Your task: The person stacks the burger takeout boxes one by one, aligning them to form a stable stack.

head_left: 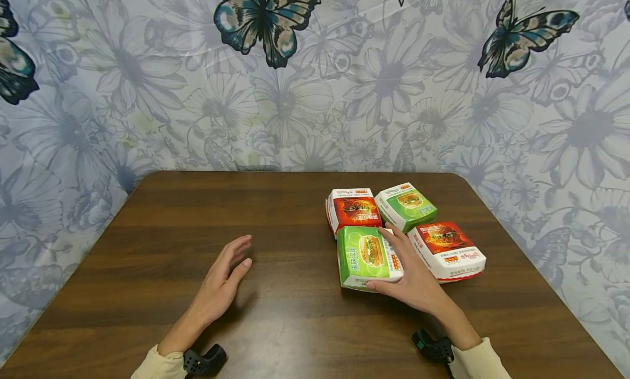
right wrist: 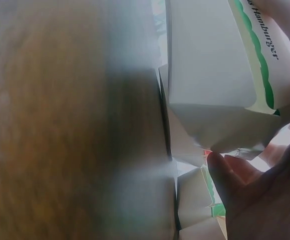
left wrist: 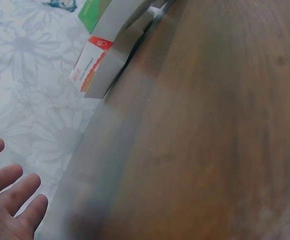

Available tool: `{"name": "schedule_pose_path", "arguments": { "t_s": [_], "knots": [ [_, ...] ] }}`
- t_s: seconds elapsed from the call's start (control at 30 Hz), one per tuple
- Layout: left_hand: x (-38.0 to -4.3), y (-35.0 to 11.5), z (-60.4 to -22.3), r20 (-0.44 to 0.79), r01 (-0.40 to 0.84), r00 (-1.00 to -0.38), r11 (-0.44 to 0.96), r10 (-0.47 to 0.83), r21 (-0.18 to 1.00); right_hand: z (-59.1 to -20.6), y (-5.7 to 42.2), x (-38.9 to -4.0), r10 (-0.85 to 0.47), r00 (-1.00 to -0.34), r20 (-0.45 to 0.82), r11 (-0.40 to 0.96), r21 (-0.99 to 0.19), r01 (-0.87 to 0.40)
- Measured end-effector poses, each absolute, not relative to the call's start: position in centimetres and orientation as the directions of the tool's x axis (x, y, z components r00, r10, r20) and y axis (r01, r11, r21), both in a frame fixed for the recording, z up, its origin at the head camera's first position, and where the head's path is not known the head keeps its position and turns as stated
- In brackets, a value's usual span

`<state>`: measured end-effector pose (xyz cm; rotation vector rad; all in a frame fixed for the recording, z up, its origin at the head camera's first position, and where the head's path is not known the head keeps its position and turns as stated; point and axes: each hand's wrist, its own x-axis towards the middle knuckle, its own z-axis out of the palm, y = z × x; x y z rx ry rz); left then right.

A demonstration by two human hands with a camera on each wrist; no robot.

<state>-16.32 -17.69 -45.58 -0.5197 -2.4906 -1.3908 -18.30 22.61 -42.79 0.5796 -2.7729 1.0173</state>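
Observation:
My right hand (head_left: 413, 275) grips a green-and-white hamburger box (head_left: 364, 256), thumb on its near side and fingers at its far right. The right wrist view shows "Hamburger" lettering on this box (right wrist: 209, 55), with the fingers (right wrist: 224, 172) against one end. Whether its underside touches the table, I cannot tell. Behind it sits a red-and-white burger box (head_left: 355, 208). A second green box (head_left: 407, 205) lies at the back right, and another red-and-white one (head_left: 447, 250) is right of my hand. My left hand (head_left: 219, 283) is held over the table, fingers extended, touching nothing.
The brown wooden table (head_left: 197, 215) has a far edge against a wall covering (head_left: 315, 116) printed with flowers and butterflies. Black bands (head_left: 204, 361) sit on both wrists. In the left wrist view, boxes (left wrist: 92, 65) show at the top.

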Motion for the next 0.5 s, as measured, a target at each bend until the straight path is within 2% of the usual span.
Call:
{"name": "schedule_pose_path", "arguments": {
  "t_s": [0.5],
  "knots": [
    [-16.22,-17.59,-45.64,0.336,0.380,-0.925,0.469,0.177,0.798,-42.72,22.47,-18.08,-0.311,-0.910,0.273,0.686,-0.598,-0.414]
  ]
}}
